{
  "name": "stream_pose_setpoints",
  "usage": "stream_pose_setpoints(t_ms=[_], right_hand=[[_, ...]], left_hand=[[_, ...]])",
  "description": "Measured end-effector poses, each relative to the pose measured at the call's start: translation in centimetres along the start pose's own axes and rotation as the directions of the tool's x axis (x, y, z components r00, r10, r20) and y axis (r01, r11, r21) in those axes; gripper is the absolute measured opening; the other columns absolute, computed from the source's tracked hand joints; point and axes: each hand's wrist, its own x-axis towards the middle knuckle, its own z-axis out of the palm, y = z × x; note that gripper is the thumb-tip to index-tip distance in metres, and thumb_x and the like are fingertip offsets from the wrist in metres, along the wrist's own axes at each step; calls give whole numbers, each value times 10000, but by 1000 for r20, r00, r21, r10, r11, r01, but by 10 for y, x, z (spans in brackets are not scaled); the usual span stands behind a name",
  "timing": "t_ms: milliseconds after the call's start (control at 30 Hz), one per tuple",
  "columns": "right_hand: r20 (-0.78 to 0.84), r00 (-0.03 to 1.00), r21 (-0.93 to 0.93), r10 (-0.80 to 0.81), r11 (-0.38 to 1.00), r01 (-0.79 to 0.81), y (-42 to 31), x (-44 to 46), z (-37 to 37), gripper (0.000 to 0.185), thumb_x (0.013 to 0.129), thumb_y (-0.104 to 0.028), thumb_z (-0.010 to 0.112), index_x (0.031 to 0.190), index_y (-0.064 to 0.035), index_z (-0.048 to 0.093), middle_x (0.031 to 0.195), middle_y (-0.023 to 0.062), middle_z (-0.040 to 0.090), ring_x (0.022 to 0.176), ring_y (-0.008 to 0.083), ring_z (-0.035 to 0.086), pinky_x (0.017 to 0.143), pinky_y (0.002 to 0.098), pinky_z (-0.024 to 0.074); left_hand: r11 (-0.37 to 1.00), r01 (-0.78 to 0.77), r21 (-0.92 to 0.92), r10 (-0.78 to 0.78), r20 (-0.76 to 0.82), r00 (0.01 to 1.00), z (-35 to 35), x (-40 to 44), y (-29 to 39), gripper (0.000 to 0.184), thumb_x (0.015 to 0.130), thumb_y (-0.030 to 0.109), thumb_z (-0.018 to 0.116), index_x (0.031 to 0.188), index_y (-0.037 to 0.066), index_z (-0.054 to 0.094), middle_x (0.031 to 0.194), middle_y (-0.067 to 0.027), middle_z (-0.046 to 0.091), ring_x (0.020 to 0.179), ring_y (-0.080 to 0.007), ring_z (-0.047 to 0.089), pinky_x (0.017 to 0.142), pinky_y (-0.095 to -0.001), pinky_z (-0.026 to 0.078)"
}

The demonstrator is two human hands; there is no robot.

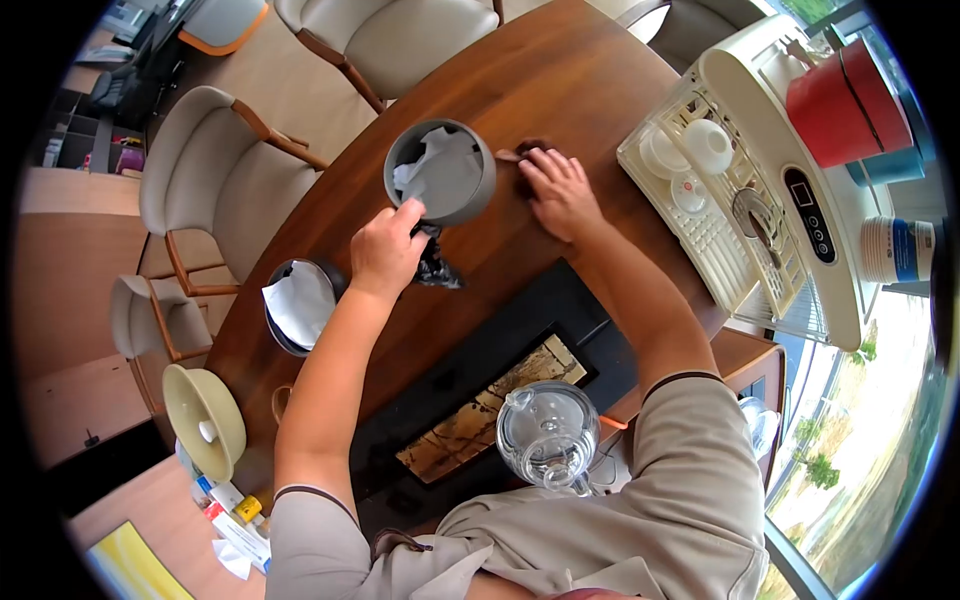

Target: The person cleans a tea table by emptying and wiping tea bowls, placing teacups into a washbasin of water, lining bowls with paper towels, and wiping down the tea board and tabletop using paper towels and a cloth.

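Note:
My left hand (388,250) is closed on the near rim of a round grey bin (468,190), tilted above the wooden table. White crumpled paper (440,152) lies inside it. A piece of black plastic bag (436,268) hangs or lies just below that hand; I cannot tell which. My right hand (562,190) reaches flat over the tabletop with its fingers stretched out. Its fingertips touch a small dark brown thing (530,148) with a lighter brown end, partly covered, its kind unclear.
A dark pot (275,318) with white paper (300,305) stands left on the table (560,60). Nearest me are a black tea tray (470,360) and a glass kettle (548,430). A cream cabinet with cups (740,200) bounds the right; chairs (230,180) line the far side.

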Motion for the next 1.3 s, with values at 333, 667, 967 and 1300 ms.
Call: stream_pose_setpoints(t_ms=[333, 667, 967, 1300], right_hand=[[256, 895, 93, -365, 931, 353, -23, 10, -3, 631, 744, -180, 644, 1354, -155, 485, 1491, 157, 341, 1386, 355, 287, 1122, 519, 238], [123, 963, -113, -238, 961, 252, -15, 192, 66, 545, 847, -168, 539, 1385, -172, 447, 1505, 69, 333, 1402, 318, 268, 1107, 618, 241], [302, 924, 104, -234, 972, 212, -12, 181, 54, 577, 825, -191, 541, 1389, -116, 446, 1551, 134, 268, 1446, 331, 193, 1154, 557, 173], [255, 951, -152, -173, 964, 216, 19, 235, 34, 394, 860, -183, 527, 1247, -225, 586, 1393, 61, 434, 1299, 281, 397, 1043, 464, 379]], left_hand=[[991, 131, -19, -129, 76, 989, 6, -94, -16, 267, 716, 177, 753, 923, 145, 588, 729, -108, 583, 703, -347, 620, 607, -465, 497], [976, 214, 48, -216, 59, 975, -4, -115, 9, 742, 644, 116, 791, 1337, 214, 544, 724, -76, 542, 642, -294, 582, 580, -418, 488], [987, -161, -23, 158, 382, 911, 64, -42, 103, 646, 827, 66, 526, 1453, 77, 366, 769, -116, 567, 619, -268, 629, 545, -388, 537], [963, 230, 138, -259, 698, 667, 138, 6, 106, 750, 900, 196, 542, 1539, 124, 157, 956, -184, 668, 819, -318, 693, 664, -439, 560]])
